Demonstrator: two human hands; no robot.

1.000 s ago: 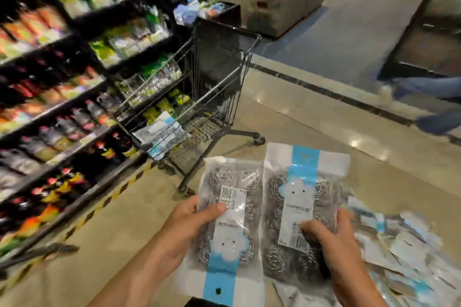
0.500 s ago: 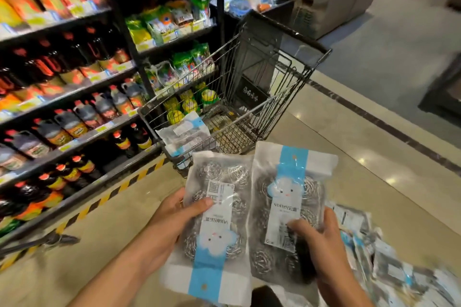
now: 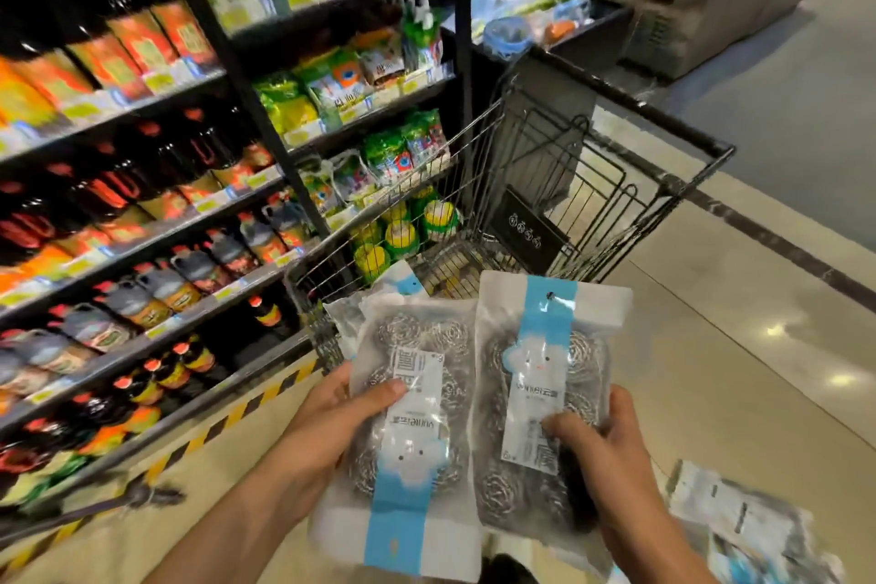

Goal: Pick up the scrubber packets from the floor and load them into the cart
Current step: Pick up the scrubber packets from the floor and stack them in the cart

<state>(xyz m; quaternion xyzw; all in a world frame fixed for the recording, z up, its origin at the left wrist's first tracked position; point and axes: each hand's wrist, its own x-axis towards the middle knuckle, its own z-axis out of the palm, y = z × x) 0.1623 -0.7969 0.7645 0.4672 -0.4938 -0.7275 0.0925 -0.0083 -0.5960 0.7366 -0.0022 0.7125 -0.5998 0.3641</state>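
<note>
I hold two scrubber packets side by side, clear bags of steel-wool balls with blue-and-white labels. My left hand (image 3: 332, 422) grips the left packet (image 3: 407, 398), thumb across its front. My right hand (image 3: 602, 455) grips the right packet (image 3: 545, 375) near its lower half. Both packets hover just short of the wire shopping cart (image 3: 630, 199), whose near rim lies behind them. More packets (image 3: 379, 294) rest inside the cart basket. A loose heap of packets (image 3: 739, 522) lies on the floor at the lower right.
Store shelves (image 3: 142, 204) full of bottles and bags run along the left, with a yellow-black striped base edge (image 3: 227, 417). A dark bin (image 3: 545, 28) of bagged goods stands behind the cart. Glossy tiled floor (image 3: 758, 308) spreads to the right.
The cart has come closer and larger in view as I moved toward it. Both packets stay in my hands and now sit right at the cart's near end.
</note>
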